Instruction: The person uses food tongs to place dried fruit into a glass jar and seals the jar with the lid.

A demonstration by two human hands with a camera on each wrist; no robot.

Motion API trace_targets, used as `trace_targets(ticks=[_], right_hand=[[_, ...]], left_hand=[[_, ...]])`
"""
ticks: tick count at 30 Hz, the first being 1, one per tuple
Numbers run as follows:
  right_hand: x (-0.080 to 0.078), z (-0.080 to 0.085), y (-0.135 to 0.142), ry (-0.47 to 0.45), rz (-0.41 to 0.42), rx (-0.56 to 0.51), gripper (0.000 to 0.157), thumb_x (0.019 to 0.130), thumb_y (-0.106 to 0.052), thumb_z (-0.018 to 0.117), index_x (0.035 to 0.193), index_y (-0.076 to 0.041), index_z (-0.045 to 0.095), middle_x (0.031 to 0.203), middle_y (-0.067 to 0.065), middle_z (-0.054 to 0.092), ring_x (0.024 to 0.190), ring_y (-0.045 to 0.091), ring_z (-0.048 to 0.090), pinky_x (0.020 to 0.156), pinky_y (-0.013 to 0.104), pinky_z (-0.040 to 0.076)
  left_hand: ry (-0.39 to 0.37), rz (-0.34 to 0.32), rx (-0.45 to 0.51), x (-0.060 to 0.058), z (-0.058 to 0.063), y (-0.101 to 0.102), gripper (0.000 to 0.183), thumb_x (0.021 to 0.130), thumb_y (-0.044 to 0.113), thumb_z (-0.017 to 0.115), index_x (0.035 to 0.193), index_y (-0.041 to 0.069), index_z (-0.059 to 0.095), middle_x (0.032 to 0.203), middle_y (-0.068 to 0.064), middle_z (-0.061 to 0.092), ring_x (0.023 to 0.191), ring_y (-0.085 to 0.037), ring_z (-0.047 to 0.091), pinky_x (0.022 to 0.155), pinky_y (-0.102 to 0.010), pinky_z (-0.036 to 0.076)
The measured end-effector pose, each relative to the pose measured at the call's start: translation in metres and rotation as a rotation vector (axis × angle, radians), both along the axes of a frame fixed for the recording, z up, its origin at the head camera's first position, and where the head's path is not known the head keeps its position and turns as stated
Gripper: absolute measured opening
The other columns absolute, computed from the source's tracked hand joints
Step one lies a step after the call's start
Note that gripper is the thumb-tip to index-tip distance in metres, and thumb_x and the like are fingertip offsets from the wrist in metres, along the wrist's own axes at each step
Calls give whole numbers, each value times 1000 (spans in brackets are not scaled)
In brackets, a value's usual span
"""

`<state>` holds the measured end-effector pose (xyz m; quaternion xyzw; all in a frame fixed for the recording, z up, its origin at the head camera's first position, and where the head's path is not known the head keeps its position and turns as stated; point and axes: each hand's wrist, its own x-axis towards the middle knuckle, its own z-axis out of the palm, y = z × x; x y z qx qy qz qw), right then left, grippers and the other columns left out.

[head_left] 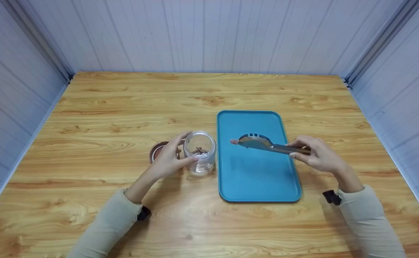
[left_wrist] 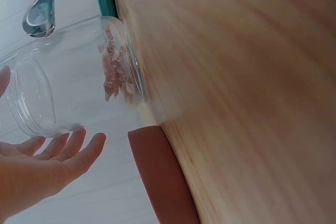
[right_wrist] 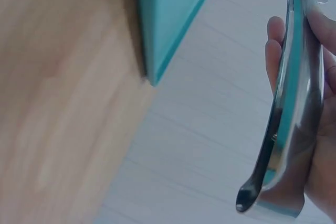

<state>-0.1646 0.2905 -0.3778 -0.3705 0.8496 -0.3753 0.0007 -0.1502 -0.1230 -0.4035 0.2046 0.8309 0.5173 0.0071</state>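
A clear glass jar [head_left: 199, 165] stands upright left of the tray, its mouth uncovered. My left hand [head_left: 170, 157] holds it near the top, thumb in front and fingers round the far side. Several reddish-brown pieces [left_wrist: 115, 69] lie at the jar's bottom. In my right hand [head_left: 315, 152] I grip metal tongs [head_left: 256, 142] by the handle, level above the blue tray [head_left: 259, 179]. A small reddish piece [head_left: 234, 142] sticks out at the tongs' tip. The right wrist view shows the tongs' hinged end [right_wrist: 283, 192], while their tip lies outside it.
A brown round lid [head_left: 155, 150] lies on the wooden table [head_left: 105, 172] left of the jar, partly behind my left hand. Pale panel walls [head_left: 202, 36] enclose the table at the back and both sides.
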Motion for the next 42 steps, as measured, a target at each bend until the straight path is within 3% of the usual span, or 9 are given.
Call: trace_targets(ticks=[9, 19, 28, 30, 35, 37, 42], right_hand=[[-5, 18, -14, 28, 39, -19, 18, 80, 1, 61, 96, -6, 60, 81, 1, 57, 58, 13, 47, 44, 22, 38], [-12, 27, -40, 76, 79, -14, 21, 79, 1, 63, 99, -6, 60, 82, 1, 58, 62, 12, 50, 48, 21, 41], [-4, 50, -77, 161, 161, -61, 22, 72, 13, 63, 92, 4, 58, 79, 11, 57, 56, 16, 44, 46, 24, 36], [-4, 51, -83, 163, 171, -66, 21, 72, 13, 63, 91, 4, 58, 79, 11, 57, 56, 17, 44, 47, 25, 36], [-7, 51, -93, 152, 191, -65, 20, 74, 12, 63, 92, 4, 58, 80, 11, 57, 57, 17, 45, 48, 26, 37], [-8, 50, -96, 145, 192, -56, 19, 75, 10, 63, 92, 4, 58, 81, 12, 57, 59, 18, 46, 50, 27, 38], [-8, 50, -99, 118, 186, -37, 19, 75, 9, 63, 93, 4, 58, 83, 12, 58, 64, 19, 48, 54, 31, 41]], left_hand=[[0, 4, -4, 0, 0, 0, 72, 74, 26, 72, 133, 5, 35, 129, -10, 41, 115, -21, 39, 89, -44, 38], [7, -6, 1, 1, 0, 0, 71, 75, 23, 71, 133, 4, 35, 129, -10, 40, 114, -22, 39, 88, -44, 39], [-2, -4, 5, 2, 0, -1, 70, 75, 25, 71, 133, 7, 35, 129, -11, 39, 114, -22, 38, 88, -46, 38], [-20, -7, 15, 6, 9, 1, 69, 76, 21, 70, 133, 4, 35, 129, -13, 39, 115, -25, 38, 89, -46, 38], [-19, -6, 15, 5, 8, 1, 70, 76, 21, 70, 133, 3, 34, 130, -13, 38, 116, -25, 37, 89, -45, 37], [2, -4, 7, 1, -2, -1, 71, 75, 25, 71, 133, 5, 35, 130, -11, 38, 116, -23, 37, 89, -44, 38], [2, -5, 6, 0, -2, -1, 72, 75, 23, 71, 134, 5, 34, 130, -11, 38, 116, -23, 37, 90, -44, 37]])
